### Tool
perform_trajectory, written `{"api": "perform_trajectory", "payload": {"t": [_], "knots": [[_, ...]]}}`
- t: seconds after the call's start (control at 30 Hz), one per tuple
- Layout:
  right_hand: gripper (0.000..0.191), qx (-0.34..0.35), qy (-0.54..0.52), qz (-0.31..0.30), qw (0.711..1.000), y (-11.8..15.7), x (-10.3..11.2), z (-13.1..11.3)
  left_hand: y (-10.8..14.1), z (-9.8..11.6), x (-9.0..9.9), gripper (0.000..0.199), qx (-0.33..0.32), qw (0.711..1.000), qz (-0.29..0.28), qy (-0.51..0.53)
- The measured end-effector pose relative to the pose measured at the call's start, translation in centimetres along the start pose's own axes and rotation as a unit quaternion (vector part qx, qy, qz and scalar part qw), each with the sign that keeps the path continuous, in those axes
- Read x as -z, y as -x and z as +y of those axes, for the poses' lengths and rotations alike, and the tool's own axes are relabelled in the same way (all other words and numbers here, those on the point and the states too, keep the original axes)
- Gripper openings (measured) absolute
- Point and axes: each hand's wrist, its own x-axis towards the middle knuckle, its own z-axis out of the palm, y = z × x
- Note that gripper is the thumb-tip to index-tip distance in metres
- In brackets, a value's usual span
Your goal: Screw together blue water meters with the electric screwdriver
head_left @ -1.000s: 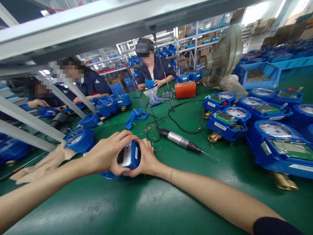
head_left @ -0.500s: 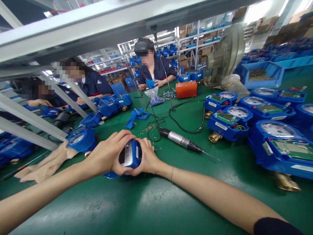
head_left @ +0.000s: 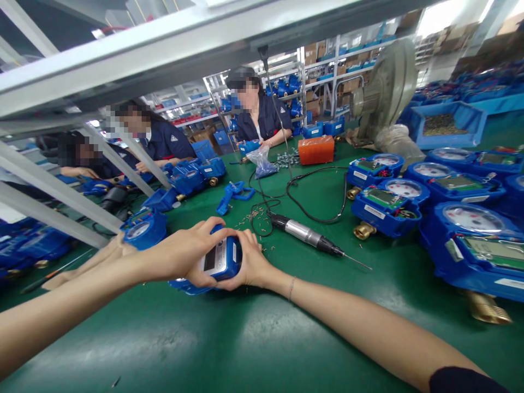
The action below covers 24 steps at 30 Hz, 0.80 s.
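My left hand (head_left: 182,254) and my right hand (head_left: 249,261) together grip a blue plastic meter module (head_left: 223,259) with a small LCD window and a white label, just above the green bench mat (head_left: 262,344). A flat blue part (head_left: 184,286) shows under the module, partly hidden by my fingers. To the right of my right hand lies an electric screwdriver (head_left: 307,234) with a black cord, not touching me. Loose small screws (head_left: 256,215) are scattered ahead of my hands. A blue meter housing (head_left: 143,229) sits just beyond my left forearm.
Several blue water meters with brass fittings (head_left: 388,204) fill the bench to the right. A blue bin of brass parts (head_left: 448,125), an orange case (head_left: 316,150) and a grey metal rack frame (head_left: 123,71) are around. Co-workers (head_left: 260,112) work across the bench.
The module has turned slightly in my hands, its display now facing up more. The whole view has shifted a little as my head moved.
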Motion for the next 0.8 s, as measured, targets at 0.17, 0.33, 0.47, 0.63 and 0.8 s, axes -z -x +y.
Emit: {"api": "perform_trajectory", "payload": {"t": [0.17, 0.33, 0.47, 0.63, 0.8], "knots": [[0.111, 0.003, 0.007, 0.003, 1.0, 0.1, -0.1, 0.0, 0.1, 1.0, -0.2, 0.077, 0.012, 0.999, 0.025, -0.023], [0.114, 0.0, 0.006, 0.007, 1.0, -0.1, -0.3, 0.1, 0.4, 0.9, -1.1, 0.079, 0.022, 0.997, 0.062, -0.033], [0.11, -0.016, -0.008, 0.026, 1.0, -0.1, -0.3, 0.2, 0.9, 0.0, 1.4, 0.075, 0.046, 0.985, 0.152, -0.065], [0.113, 0.012, -0.008, 0.003, 1.0, 0.3, -0.3, -0.2, 2.4, -1.0, 5.9, 0.073, 0.044, 0.975, 0.205, -0.073], [0.112, 0.006, -0.013, -0.002, 1.0, 0.4, -0.3, -0.2, 4.1, -2.5, 5.9, 0.074, 0.113, 0.964, 0.233, 0.066]]}}
